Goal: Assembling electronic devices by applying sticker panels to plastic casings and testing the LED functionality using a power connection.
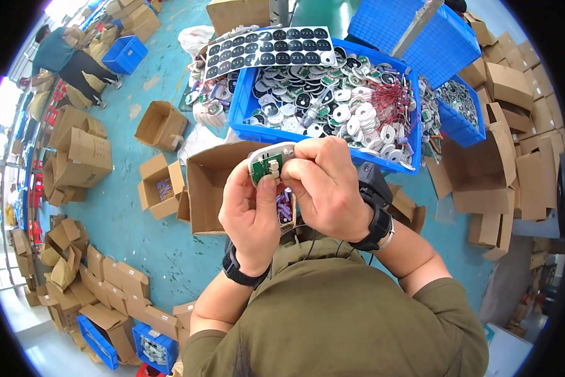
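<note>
My left hand (251, 220) is closed on a small white plastic housing (255, 152) with a green circuit board (263, 166) set in it. Pale connectors show on the board, and my left thumb presses just below them. At the housing's right end, my right hand (327, 185) is closed too, its fingers pinching that edge and partly hiding it. Both hands hold the piece in front of a big blue crate (383, 162) heaped with round white discs (365, 113), green boards and red wires (392, 97). Beneath them stands an open carton (208, 188) with purple cylindrical pieces (286, 206).
A sheet of black round stickers (295, 47) lies across the crate's back left corner. Another blue crate (461, 122) of parts stands at the right, beside large open cartons (480, 166). Smaller boxes (160, 185) sit left. Far left, a person (69, 56) bends near sacks.
</note>
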The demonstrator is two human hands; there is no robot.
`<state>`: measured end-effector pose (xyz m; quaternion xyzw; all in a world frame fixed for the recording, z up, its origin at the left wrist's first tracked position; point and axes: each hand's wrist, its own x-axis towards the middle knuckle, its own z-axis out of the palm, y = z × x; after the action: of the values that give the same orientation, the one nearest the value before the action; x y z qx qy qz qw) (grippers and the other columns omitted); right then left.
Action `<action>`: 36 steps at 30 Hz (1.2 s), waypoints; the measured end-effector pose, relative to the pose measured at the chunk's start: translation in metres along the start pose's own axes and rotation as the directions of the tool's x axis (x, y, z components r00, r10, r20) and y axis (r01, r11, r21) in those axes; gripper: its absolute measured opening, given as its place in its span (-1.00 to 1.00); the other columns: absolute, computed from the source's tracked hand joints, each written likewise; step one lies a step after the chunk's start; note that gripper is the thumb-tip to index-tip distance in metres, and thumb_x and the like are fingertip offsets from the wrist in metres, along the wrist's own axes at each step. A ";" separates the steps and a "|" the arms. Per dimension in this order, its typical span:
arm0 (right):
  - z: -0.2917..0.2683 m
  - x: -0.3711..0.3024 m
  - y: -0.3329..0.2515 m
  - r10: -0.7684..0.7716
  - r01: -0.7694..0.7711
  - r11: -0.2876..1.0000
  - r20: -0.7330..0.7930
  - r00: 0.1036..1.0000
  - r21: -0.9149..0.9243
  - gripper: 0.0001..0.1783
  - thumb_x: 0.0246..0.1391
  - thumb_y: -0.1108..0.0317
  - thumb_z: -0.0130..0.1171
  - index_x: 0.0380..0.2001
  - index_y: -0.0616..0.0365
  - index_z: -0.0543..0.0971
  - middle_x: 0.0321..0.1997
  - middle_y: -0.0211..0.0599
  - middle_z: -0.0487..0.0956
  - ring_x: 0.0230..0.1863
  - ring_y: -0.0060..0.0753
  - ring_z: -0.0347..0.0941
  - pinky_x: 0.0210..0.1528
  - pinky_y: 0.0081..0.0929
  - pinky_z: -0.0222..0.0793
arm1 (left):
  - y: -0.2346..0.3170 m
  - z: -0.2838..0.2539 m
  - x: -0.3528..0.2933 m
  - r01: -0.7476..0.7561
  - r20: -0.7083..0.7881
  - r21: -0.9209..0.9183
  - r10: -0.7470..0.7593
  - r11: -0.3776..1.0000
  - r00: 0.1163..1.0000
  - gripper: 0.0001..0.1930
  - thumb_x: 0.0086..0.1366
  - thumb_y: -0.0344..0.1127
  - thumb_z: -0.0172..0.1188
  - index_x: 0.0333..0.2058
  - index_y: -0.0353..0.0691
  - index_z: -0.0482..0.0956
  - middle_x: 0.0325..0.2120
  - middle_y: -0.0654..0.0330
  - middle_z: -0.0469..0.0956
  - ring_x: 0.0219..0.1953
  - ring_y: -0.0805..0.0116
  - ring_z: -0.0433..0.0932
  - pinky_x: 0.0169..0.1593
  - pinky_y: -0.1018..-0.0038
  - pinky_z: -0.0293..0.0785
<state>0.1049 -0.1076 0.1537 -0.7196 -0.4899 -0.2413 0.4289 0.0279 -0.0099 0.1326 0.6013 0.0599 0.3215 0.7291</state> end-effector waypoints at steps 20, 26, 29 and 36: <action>-0.028 -0.060 0.111 0.420 -0.432 0.892 0.104 0.901 0.136 -0.83 -0.25 0.53 0.17 -0.51 0.19 0.41 -0.42 -0.23 0.38 -0.37 -0.20 0.33 -0.32 -0.42 0.27 | -0.072 0.022 0.039 0.558 0.081 -0.280 -0.560 0.781 0.825 -0.88 0.23 -0.41 -0.07 -0.29 -0.33 0.36 -0.34 0.12 0.46 -0.31 0.36 0.49 -0.20 0.41 0.46; -0.084 -0.077 0.204 0.598 -0.596 0.801 0.028 0.801 -0.052 -0.92 -0.16 0.44 0.10 -0.55 0.20 0.43 -0.48 -0.22 0.40 -0.37 -0.18 0.34 -0.30 -0.39 0.25 | -0.095 0.032 0.068 0.559 0.067 -0.282 -0.565 0.780 0.822 -0.86 0.23 -0.40 -0.07 -0.27 -0.33 0.36 -0.33 0.13 0.47 -0.31 0.36 0.49 -0.21 0.42 0.46; -0.093 -0.067 0.254 0.687 -0.663 0.716 0.054 0.724 -0.221 -0.91 -0.16 0.40 0.10 -0.58 0.19 0.47 -0.49 -0.23 0.43 -0.37 -0.19 0.36 -0.31 -0.38 0.25 | -0.106 0.043 0.083 0.559 0.040 -0.290 -0.573 0.777 0.818 -0.84 0.22 -0.40 -0.07 -0.25 -0.33 0.37 -0.33 0.12 0.48 -0.30 0.35 0.50 -0.21 0.42 0.46; -0.034 -0.041 0.370 0.697 -0.448 0.570 0.117 0.708 -0.689 -0.70 -0.19 0.05 0.13 -0.48 0.04 0.54 -0.33 -0.34 0.47 -0.18 -0.21 0.33 -0.19 -0.20 0.19 | -0.129 0.069 0.105 0.609 -0.006 -0.298 -0.639 0.735 0.769 -0.86 0.22 -0.42 -0.06 -0.27 -0.32 0.37 -0.33 0.12 0.48 -0.30 0.33 0.50 -0.18 0.40 0.45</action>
<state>0.4283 -0.2134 -0.0009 -0.9701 -0.1896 -0.0880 0.1231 0.1941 -0.0197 0.0642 0.4189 0.2513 0.0952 0.8674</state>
